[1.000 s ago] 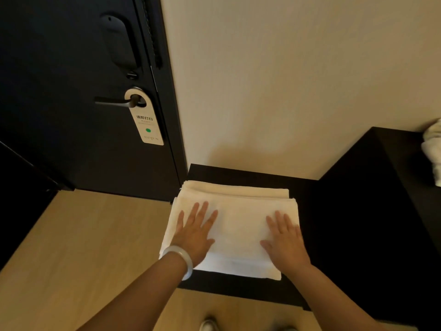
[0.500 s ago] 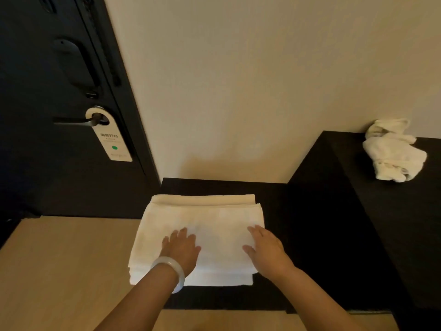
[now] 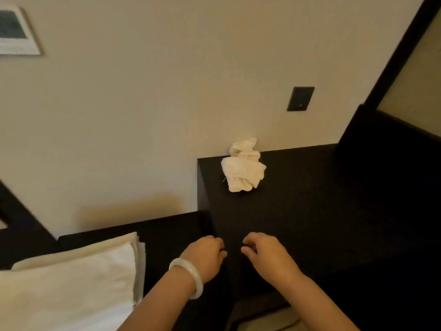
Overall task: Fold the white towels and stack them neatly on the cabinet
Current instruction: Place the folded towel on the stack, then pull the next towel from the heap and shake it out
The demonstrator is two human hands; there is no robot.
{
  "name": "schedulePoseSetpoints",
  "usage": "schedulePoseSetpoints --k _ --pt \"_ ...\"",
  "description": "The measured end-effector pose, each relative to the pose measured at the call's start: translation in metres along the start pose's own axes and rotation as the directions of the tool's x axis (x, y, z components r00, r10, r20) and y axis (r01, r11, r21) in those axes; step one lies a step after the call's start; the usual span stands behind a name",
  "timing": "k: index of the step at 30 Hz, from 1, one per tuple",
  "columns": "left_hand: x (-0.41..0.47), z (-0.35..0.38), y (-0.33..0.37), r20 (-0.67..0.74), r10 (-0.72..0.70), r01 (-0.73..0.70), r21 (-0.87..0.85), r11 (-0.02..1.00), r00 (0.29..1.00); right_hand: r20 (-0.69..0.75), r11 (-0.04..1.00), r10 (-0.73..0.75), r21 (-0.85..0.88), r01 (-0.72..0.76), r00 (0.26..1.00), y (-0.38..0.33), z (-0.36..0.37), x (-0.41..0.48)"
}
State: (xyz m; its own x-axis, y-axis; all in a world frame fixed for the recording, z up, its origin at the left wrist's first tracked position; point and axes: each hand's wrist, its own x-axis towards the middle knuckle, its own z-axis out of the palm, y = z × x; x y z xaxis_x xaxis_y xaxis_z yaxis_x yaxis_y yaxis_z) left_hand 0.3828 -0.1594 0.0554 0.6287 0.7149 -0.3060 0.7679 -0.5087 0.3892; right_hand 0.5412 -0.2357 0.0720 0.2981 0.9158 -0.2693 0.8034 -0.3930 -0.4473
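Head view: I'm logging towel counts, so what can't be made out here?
Stack of folded white towels: head view, cut by left and bottom edges; layer count unclear.
Crumpled white towel: head view, its own folds hide whether it is one piece.
Framed wall picture: head view, cut by left edge, blurred.

I can read no writing from here. The framed picture [image 3: 14,32], far up and to the left of the left hand [image 3: 205,256], is too blurred for any lettering, and the black wall plate [image 3: 300,99], up beyond the right hand [image 3: 265,254], shows only a tiny speck.
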Motion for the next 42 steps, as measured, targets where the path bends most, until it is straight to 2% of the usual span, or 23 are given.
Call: schedulePoseSetpoints --k 5,8,13,18,20,22,24,26,30,32,37,40,42 --pt "0.047 0.008 0.090 0.009 -0.010 0.010 0.082 0.997 1.000 -0.083 0.998 0.016 0.059 -0.011 0.996 0.081 -0.057 0.006" --pt "0.069 0.005 0.112 -0.018 -0.050 0.052 0.115 0.992 0.999 -0.063 0.996 -0.006 0.086 0.012 0.998 0.108 -0.074 0.019" --pt "0.130 -0.019 0.109 -0.119 -0.167 0.183 0.146 0.972 0.979 -0.045 0.989 -0.034 0.140 0.040 0.998 0.132 -0.099 0.059" --pt "0.215 -0.054 0.081 -0.331 -0.202 0.264 0.155 0.952 0.922 -0.007 0.997 0.005 0.083 -0.004 1.000 0.154 -0.135 0.100" --pt "0.239 -0.064 0.072 -0.317 -0.266 0.322 0.140 0.936 0.910 -0.007 0.998 0.017 0.063 -0.017 1.000 0.165 -0.153 0.116" --pt "0.257 -0.071 0.067 -0.227 -0.332 0.352 0.054 0.934 0.916 -0.029 0.998 0.020 0.067 -0.018 0.999 0.172 -0.166 0.132" --pt "0.267 -0.073 0.071 -0.161 -0.330 0.329 -0.035 0.944 0.930 -0.036 0.996 0.019 0.086 -0.015 0.999 0.174 -0.171 0.149" --pt "0.272 -0.066 0.083 -0.170 -0.290 0.275 -0.104 0.956 0.942 -0.001 0.994 -0.015 0.111 0.015 1.000 0.174 -0.170 0.168" --pt "0.274 -0.046 0.127 -0.178 -0.114 0.045 -0.348 0.936 0.977 0.068 0.967 -0.155 0.216 0.137 0.985 0.174 -0.170 0.208" --pt "0.272 -0.040 0.148 -0.191 -0.068 -0.018 -0.416 0.909 0.979 0.093 0.950 -0.216 0.249 0.188 0.972 0.175 -0.178 0.223" --pt "0.274 -0.046 0.180 -0.336 -0.075 -0.068 -0.393 0.917 0.939 -0.009 0.935 -0.297 0.200 0.292 0.955 0.192 -0.217 0.249" --pt "0.282 -0.056 0.186 -0.284 -0.035 -0.024 -0.201 0.979 0.958 -0.091 0.910 -0.316 0.254 0.329 0.944 0.205 -0.244 0.268" --pt "0.286 -0.065 0.193 -0.339 -0.043 -0.001 -0.129 0.992 0.940 -0.147 0.874 -0.314 0.341 0.346 0.938 0.210 -0.260 0.278"
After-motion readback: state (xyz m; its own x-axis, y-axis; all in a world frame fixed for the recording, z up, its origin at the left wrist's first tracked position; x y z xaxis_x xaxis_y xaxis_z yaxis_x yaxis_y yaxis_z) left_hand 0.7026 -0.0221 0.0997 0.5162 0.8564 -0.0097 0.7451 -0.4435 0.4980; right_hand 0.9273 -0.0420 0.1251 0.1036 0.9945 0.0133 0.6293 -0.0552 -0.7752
